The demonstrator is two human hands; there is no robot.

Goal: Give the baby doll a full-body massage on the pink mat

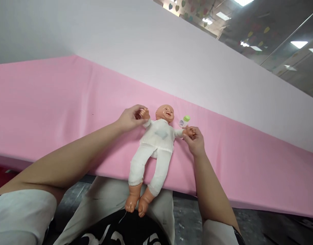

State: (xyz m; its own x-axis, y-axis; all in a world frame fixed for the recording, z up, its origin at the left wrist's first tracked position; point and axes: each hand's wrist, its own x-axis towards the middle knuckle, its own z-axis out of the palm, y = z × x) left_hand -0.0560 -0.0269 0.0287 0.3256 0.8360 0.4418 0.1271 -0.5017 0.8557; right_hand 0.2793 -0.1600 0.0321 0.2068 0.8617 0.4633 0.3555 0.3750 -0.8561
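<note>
The left hand (132, 117) is covering one of the doll's (156, 143) fists, the right hand (196, 139) is hiding most of the other, and the label on the small green-capped bottle (184, 120) is showing too small to read.

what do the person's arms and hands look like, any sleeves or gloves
Both hands are bare: left hand, right hand, no gloves, rings or watch visible. Forearms are uncovered. Short white sleeves show at the bottom edge, the left sleeve and the right sleeve.
</note>
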